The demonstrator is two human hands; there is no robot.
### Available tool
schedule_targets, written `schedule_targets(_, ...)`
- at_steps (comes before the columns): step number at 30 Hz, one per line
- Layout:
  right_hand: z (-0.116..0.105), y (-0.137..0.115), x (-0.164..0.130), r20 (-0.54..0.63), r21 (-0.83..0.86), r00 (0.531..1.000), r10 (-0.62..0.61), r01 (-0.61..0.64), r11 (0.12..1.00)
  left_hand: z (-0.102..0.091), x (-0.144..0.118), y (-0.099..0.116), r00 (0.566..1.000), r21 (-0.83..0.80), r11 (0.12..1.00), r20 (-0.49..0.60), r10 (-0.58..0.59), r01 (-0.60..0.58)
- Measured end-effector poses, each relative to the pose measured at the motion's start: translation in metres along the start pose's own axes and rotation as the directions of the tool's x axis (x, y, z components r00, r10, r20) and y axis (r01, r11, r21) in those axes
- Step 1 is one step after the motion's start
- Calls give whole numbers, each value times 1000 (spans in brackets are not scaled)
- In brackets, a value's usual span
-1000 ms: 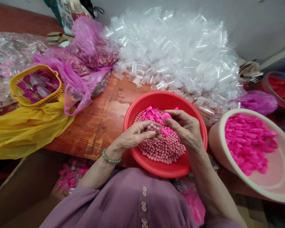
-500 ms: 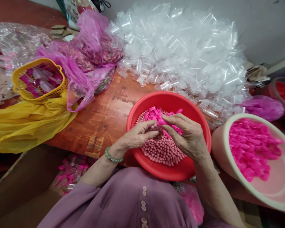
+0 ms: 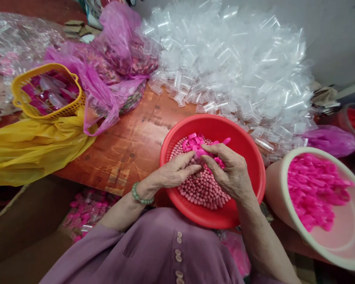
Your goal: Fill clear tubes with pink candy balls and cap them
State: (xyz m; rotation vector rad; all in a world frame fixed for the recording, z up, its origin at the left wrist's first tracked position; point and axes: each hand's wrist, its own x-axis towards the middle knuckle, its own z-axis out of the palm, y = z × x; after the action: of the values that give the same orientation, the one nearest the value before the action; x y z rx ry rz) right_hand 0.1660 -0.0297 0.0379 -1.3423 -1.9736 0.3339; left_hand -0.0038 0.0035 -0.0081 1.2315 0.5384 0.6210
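Note:
Both my hands meet over a red basin (image 3: 256, 173) of small pink beads (image 3: 204, 191). My left hand (image 3: 176, 170), a green bead bracelet on its wrist, is closed on a small clear tube (image 3: 193, 159) with pink beads showing in it; the fingers hide part of it. Thumb and fingers of my right hand (image 3: 230, 167) pinch a bright pink plastic cap (image 3: 200, 153) at the tube's end. Whether the cap is seated on the tube, I cannot tell. More bright pink plastic pieces (image 3: 192, 141) lie on the beads behind my fingers.
Clear plastic tubes (image 3: 233, 59) are heaped behind the basin. To the right stands a pale tub (image 3: 353, 232) of pink caps. At left are a yellow basket (image 3: 63, 114), a yellow bag (image 3: 38, 150) and a purple bag (image 3: 103, 98). A box below holds pink filled pieces (image 3: 87, 215).
My hands have drawn slightly closer, the tube and cap now meeting more tightly. The view has shifted a little, so the basin and tub sit slightly further right.

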Motion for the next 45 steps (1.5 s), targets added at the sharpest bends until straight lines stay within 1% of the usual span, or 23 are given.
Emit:
schedule_targets(2,2,2,-1,-11,13,1000,-17,17,1000,-1,0,1,1000,-4,1000,17,-16,16)
schedule_targets(4,4,3,-4,-9,-18,998,-69,69,997,-1,1,2,999,-39,999,25,-25,26)
schedule_targets(7,10,4,-10,51,-146,986,-159,165,975,-2,3,-1,999,-159,987,18,-37,40)
schedule_targets(10,19,6,-14,105,-307,980,-171,195,931,-3,4,-5,998,-257,964,30,-58,64)
schedule_targets(12,23,6,-15,98,-401,978,-185,209,892,-2,4,-5,998,-255,965,20,-51,54)
schedule_targets(14,26,6,-14,81,-465,971,-225,237,853,-2,4,-5,999,-249,968,9,-40,41)
schedule_targets(18,27,6,-10,51,-525,952,-303,283,803,-1,4,-1,999,-291,955,11,-48,49)
schedule_targets(26,28,8,-9,32,-535,927,-373,331,777,0,4,3,997,-396,915,31,-72,78)
schedule_targets(30,26,6,-7,36,-500,925,-379,345,795,-1,4,1,993,-508,853,45,-110,117)
schedule_targets(32,24,5,-7,41,-460,936,-351,329,825,-3,6,0,989,-570,808,52,-142,146)
schedule_targets(34,22,5,-8,64,-414,953,-297,297,861,-3,8,1,978,-605,772,62,-201,197)
schedule_targets(36,20,5,-10,112,-360,965,-238,262,895,-2,10,3,959,-622,739,73,-274,258)
schedule_targets(38,19,6,-13,165,-306,965,-205,247,920,1,11,6,940,-637,709,76,-333,303)
schedule_targets(40,19,6,-16,202,-267,959,-198,248,931,7,12,9,920,-655,682,52,-389,325)
schedule_targets(42,20,7,-20,213,-267,956,-202,256,929,14,12,11,898,-675,662,2,-439,325)
schedule_targets(45,22,7,-24,187,-353,951,-247,300,886,27,12,10,867,-693,673,-142,-478,257)
